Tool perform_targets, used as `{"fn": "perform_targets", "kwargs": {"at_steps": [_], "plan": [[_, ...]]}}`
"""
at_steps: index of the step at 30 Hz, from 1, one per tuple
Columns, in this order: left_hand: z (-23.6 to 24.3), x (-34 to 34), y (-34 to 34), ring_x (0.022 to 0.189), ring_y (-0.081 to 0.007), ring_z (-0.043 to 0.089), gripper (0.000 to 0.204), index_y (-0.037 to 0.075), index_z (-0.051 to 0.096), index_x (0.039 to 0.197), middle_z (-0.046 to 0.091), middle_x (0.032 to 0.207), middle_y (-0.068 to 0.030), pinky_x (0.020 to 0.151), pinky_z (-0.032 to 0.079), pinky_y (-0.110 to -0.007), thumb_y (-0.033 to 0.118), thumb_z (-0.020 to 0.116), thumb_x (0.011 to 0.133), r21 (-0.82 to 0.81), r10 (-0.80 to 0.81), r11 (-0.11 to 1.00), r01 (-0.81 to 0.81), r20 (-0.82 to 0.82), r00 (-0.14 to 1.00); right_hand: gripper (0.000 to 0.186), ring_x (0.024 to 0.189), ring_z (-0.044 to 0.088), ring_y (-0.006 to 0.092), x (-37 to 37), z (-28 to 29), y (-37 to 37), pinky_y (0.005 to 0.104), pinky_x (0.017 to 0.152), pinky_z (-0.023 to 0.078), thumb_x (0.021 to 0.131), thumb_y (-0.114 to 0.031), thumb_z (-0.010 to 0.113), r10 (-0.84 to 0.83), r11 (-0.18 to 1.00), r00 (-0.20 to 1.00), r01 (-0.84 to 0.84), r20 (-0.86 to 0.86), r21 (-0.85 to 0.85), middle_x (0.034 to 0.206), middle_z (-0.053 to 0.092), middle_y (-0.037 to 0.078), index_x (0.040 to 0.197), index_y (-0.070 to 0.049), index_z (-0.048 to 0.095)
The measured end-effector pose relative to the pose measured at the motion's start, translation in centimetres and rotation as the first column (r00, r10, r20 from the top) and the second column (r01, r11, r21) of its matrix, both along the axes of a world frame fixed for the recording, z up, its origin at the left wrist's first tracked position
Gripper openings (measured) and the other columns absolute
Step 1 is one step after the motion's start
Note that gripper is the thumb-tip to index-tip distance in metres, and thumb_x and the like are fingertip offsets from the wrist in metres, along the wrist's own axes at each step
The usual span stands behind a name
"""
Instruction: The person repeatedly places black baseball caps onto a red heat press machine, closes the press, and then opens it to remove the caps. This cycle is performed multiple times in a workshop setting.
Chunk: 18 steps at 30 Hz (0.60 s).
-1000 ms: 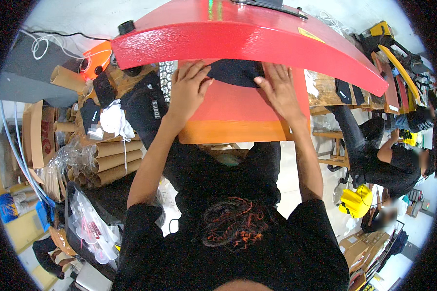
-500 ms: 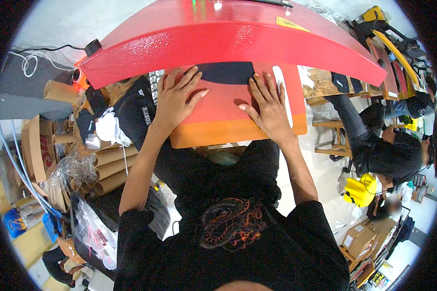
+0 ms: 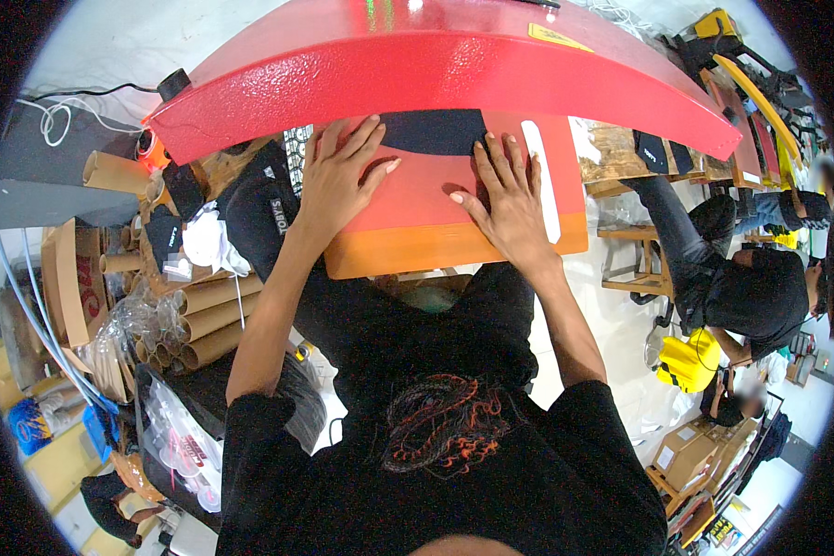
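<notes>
A black fabric piece (image 3: 440, 132) lies on the red-orange pad (image 3: 417, 199) beneath the raised red cover of a press (image 3: 435, 69). At its left edge rests my left hand (image 3: 343, 176), palm down with fingers spread and fingertips close to the cloth. My right hand (image 3: 510, 190) lies flat by the right edge, its index fingertip at the fabric. Both hands are open and grip nothing. A white strip (image 3: 540, 181) is on the pad just right of my right hand. The far part of the fabric is hidden under the press cover.
Black fabric (image 3: 259, 208) and a white cloth (image 3: 208, 241) are heaped at the left. Cardboard tubes (image 3: 208, 324) are stacked below them. At the right, a wooden stool (image 3: 644, 264) stands near a seated person in black (image 3: 760, 292). The red cover overhangs my fingertips.
The view has shifted slightly, and the press sits a little higher in it. My hands stay flat around the fabric, nearly unmoved. The person at the right has shifted slightly.
</notes>
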<state>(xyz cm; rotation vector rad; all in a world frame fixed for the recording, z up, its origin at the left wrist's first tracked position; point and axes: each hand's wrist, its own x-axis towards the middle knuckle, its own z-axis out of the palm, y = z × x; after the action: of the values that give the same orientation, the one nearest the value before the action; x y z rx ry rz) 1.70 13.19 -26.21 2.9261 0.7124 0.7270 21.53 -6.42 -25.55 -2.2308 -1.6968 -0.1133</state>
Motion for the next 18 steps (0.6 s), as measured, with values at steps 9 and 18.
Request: {"fn": "perform_targets", "kwargs": {"at_steps": [9,18], "plan": [[-0.4,0.5,0.1,0.146,-0.0386,0.036,0.053,0.015,0.065,0.14,0.038,0.164,-0.0058,0.12,0.028,-0.054,0.045,0.066,0.096,0.027,0.046,0.999,-0.044,-0.056,0.997,0.074,0.153,0.027,0.0419,0.0,0.1,-0.1,0.0617,0.124,0.016,0.097,-0.056,0.058,-0.018,0.997,0.999,0.02,-0.039,0.072,0.16,0.039,0.023,0.145,-0.001,0.054],[4.7,-2.6,-7.5,0.148,-0.0421,0.032,0.052,0.004,0.055,0.146,0.041,0.161,-0.018,0.122,0.023,-0.054,0.024,0.062,0.099,-0.26,0.131,0.963,-0.064,0.25,0.959,0.02,0.078,0.074,0.0287,18.7,-2.3,-7.3,0.0392,0.073,0.056,0.094,-0.018,0.069,-0.407,0.762,0.753,0.592,-0.518,0.262,0.088,0.077,0.016,0.102,-0.001,0.077]]}}
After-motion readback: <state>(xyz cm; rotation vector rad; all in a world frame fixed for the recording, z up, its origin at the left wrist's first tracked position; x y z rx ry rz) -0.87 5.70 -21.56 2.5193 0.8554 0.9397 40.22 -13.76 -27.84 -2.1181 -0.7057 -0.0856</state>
